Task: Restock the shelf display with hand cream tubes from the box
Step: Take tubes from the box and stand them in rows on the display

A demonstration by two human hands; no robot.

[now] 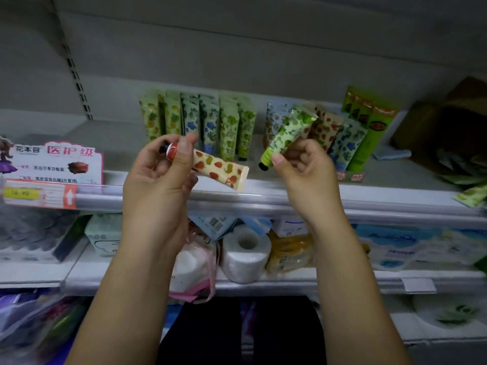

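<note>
Two tubes held up in front of the shelf (263, 198): the strawberry tube (220, 171) is pinched at its red cap end by the left hand (155, 180), and the right hand (305, 175) has its fingers curled round the green leafy tube (287, 134). More standing tubes (200, 119) line the shelf behind, with the cardboard box (442, 122) at far right.

Two hands, left hand (158, 185) and right hand (303, 175), each hold one tube: one strawberry-print tube (221, 171), one green-leaf tube (287, 130). On the shelf (263, 201), the left group of standing tubes (200, 122) shows six across its front; those behind cannot be counted. One cardboard box (442, 119) stands at right.
</note>
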